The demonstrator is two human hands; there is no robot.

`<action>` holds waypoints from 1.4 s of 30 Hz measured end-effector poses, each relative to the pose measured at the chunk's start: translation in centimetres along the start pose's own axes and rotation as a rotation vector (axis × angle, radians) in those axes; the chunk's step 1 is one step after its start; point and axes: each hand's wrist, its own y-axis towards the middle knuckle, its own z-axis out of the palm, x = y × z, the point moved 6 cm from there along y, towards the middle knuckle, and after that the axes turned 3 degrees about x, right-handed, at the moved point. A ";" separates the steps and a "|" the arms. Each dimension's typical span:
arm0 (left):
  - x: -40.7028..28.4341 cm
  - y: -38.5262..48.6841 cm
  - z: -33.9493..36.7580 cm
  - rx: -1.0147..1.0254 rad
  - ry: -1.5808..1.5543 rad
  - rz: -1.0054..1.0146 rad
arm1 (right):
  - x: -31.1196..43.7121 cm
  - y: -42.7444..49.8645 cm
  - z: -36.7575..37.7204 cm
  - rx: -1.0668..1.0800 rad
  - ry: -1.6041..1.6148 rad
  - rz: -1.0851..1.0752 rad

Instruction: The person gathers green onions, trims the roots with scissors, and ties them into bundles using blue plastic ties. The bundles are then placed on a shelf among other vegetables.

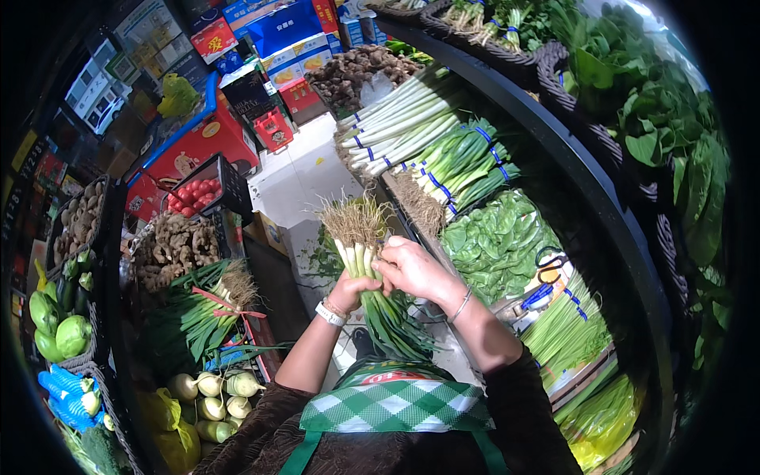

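A bunch of green onions [358,255], roots up and leaves hanging down, is held before my chest. My left hand [356,290] is wrapped around the white stalks. My right hand [409,270] touches the upper stalks from the right with fingers bent in; whether it grips a stalk cannot be told. To the right lie tied green onion bunches [457,166], leeks [398,124], a heap of leafy greens [499,237], scissors [549,264] and blue ties [537,295]. More green onions [208,320] with a red ribbon lie at the left.
Ginger [175,246], a black crate of tomatoes [193,196] and pale radishes [211,383] stand at the left. A dark shelf edge [570,139] curves along the right under baskets of greens. Cartons [291,35] stand at the back. Loose leaves lie on the tiled floor [297,172].
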 end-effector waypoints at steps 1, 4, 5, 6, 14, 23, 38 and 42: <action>-0.2 0.3 0.5 0.034 -0.015 0.020 | 0.0 -0.2 -0.4 -0.006 -0.032 -0.012; -1.0 1.0 1.3 0.059 0.058 0.018 | -0.5 -0.7 -1.2 -0.062 0.020 0.023; -1.3 1.1 1.5 0.038 0.095 0.015 | -1.0 -0.9 -1.1 -0.074 0.064 0.102; -1.4 1.4 1.8 -0.021 0.013 0.030 | -0.5 -0.7 -1.0 -0.109 0.184 -0.006; -1.1 4.9 6.9 0.129 0.776 0.077 | -5.6 -3.8 -0.7 -0.686 1.194 0.251; 0.8 7.7 7.9 0.221 0.976 -0.199 | -4.4 -7.8 -5.2 -0.914 0.848 -0.156; 1.6 7.1 10.9 0.361 1.252 -0.315 | -3.3 -12.4 -4.7 -1.010 -0.144 0.165; 1.6 6.4 11.1 0.299 1.428 -0.204 | -2.8 -12.7 -5.1 -1.016 -0.161 0.188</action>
